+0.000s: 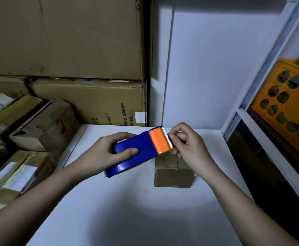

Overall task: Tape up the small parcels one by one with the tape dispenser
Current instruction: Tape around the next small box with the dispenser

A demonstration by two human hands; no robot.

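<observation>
A blue tape dispenser (136, 153) with an orange head and a toothed blade is held above the white table (127, 210). My left hand (102, 155) grips its blue body, thumb on top. At the blade end my right hand (187, 144) pinches with thumb and forefinger; the tape itself is too clear to make out. A small brown parcel (173, 172) stands on the table just below the dispenser's head and my right hand, its far top partly hidden by them.
Several small cardboard boxes (43, 128) are piled off the table's left edge. Large cartons (90, 102) stack against the back. A white wall panel (207, 68) closes the corner. On the right, a white shelf frame (262, 132) holds an orange crate (290, 105).
</observation>
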